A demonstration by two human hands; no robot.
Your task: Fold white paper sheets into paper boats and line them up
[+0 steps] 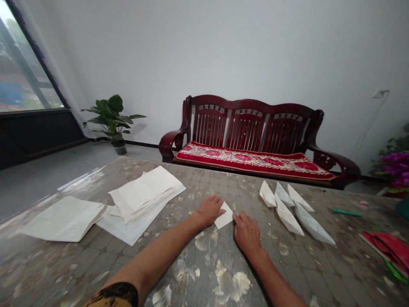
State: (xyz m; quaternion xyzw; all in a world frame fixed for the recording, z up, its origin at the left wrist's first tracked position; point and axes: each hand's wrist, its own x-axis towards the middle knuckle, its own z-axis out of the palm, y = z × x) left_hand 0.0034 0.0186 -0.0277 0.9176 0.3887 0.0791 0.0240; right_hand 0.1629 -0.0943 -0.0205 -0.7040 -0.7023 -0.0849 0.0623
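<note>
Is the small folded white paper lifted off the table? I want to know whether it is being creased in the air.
No, the small folded white paper lies flat on the patterned table, pressed between both hands.

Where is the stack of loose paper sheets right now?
In the head view, the stack of paper sheets lies on the table to the left of the left hand, with a single lined sheet farther left beside it.
</note>
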